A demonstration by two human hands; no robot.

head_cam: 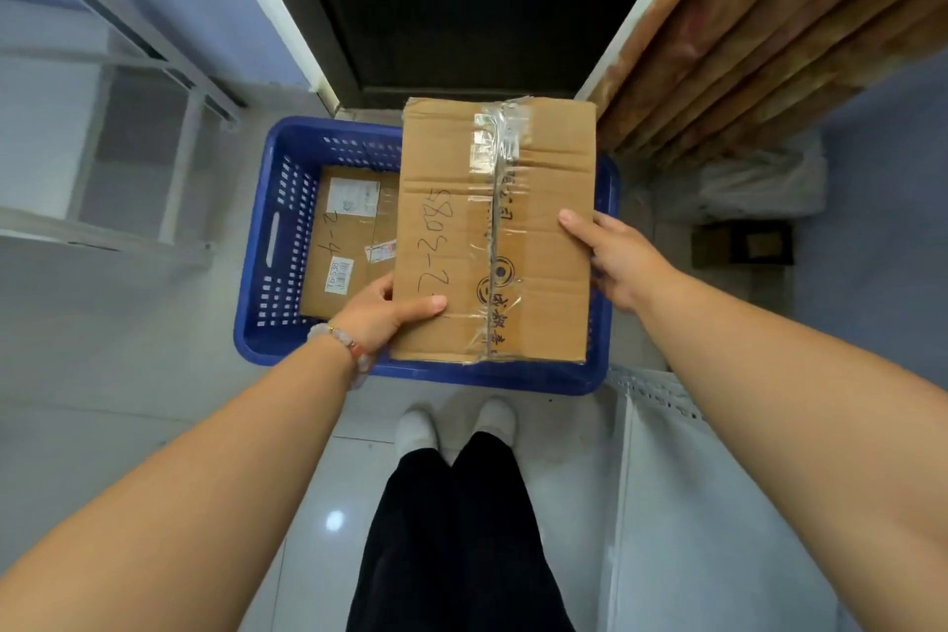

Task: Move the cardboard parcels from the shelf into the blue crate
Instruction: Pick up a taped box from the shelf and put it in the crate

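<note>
I hold a taped cardboard parcel [533, 241] with handwritten numbers flat above the right half of the blue crate [267, 241], which stands on the floor in front of my feet. My left hand [382, 313] grips the parcel's near left edge, thumb on top. My right hand [615, 257] grips its right edge, thumb on top. A second cardboard parcel [343, 241] with white labels lies flat inside the crate on the left.
A white metal shelf frame [169, 82] stands at the left. Brown rolled material [759, 31] leans at the upper right, with a white bag [759, 185] below it. A dark doorway [461, 0] lies beyond the crate. A white perforated panel [662, 395] sits by my right arm.
</note>
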